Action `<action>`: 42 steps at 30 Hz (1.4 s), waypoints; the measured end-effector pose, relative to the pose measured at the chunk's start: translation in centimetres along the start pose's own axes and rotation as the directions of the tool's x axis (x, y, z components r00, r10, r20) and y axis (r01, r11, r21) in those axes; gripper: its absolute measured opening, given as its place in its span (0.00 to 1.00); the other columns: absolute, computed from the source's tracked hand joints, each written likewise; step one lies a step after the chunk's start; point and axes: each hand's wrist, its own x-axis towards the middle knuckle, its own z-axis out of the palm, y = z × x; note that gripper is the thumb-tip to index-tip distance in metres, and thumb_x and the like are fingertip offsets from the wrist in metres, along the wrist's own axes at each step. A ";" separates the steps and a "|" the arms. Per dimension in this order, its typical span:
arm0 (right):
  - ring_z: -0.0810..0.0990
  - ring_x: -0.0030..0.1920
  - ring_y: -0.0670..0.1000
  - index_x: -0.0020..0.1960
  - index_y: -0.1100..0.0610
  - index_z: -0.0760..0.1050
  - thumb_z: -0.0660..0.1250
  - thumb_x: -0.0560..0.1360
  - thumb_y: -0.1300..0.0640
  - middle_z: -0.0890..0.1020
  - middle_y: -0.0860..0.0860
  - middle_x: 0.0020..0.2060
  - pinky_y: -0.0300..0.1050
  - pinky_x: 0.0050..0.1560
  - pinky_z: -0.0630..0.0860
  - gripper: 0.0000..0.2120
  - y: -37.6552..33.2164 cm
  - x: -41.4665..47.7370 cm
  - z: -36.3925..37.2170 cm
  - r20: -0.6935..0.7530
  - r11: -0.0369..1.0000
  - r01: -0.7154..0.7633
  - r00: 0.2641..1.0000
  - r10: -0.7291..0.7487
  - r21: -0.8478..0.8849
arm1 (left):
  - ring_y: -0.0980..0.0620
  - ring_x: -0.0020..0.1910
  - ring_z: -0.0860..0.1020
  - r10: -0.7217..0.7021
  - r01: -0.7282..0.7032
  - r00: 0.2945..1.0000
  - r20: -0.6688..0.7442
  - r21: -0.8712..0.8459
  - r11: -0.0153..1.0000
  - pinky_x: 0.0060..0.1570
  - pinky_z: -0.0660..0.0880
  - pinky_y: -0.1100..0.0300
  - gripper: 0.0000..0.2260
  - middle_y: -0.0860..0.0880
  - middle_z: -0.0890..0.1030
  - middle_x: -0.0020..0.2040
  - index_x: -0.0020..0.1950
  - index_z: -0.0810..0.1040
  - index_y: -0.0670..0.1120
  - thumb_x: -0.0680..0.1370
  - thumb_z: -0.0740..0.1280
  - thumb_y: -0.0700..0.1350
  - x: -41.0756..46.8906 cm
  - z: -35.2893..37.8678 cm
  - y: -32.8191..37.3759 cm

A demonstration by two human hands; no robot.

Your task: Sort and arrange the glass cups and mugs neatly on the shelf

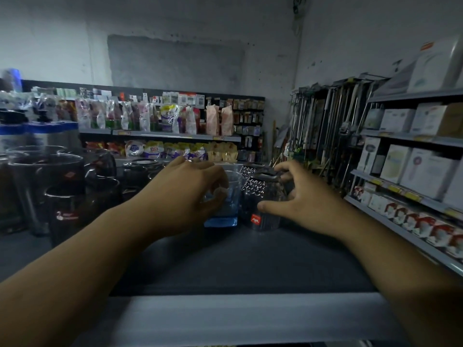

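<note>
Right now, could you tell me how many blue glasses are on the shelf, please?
1: the blue glass stands in the left hand's grip, beside a patterned glass; others may be hidden behind it.
</note>
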 end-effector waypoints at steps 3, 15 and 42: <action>0.78 0.53 0.49 0.68 0.45 0.67 0.75 0.60 0.29 0.77 0.47 0.63 0.52 0.55 0.79 0.43 0.1 0.2 0.3 -0.029 1.000 -0.005 1.000 0.004 -0.013 | 0.55 0.44 0.77 -0.016 0.016 1.000 0.011 -0.030 0.999 0.51 0.67 0.55 0.08 0.58 0.80 0.49 0.54 0.77 0.55 0.81 0.61 0.56 0.0 0.0 0.1; 0.77 0.55 0.49 0.71 0.47 0.65 0.75 0.66 0.33 0.77 0.49 0.63 0.47 0.53 0.75 0.40 0.3 0.2 0.5 -0.024 0.999 0.022 0.999 -0.023 -0.044 | 0.55 0.48 0.75 -0.059 0.059 0.998 -0.019 0.015 0.998 0.54 0.59 0.53 0.06 0.62 0.78 0.45 0.51 0.78 0.57 0.80 0.63 0.57 -0.3 -0.7 0.3; 0.73 0.59 0.48 0.63 0.53 0.78 0.66 0.80 0.51 0.78 0.50 0.59 0.48 0.59 0.73 0.13 -5.2 4.4 -0.1 0.063 0.898 0.386 0.922 -0.381 -0.209 | 0.67 0.40 0.79 -0.142 0.179 0.972 0.185 -0.201 0.963 0.35 0.72 0.70 0.15 0.63 0.79 0.43 0.55 0.81 0.56 0.77 0.61 0.62 -1.7 -8.7 3.0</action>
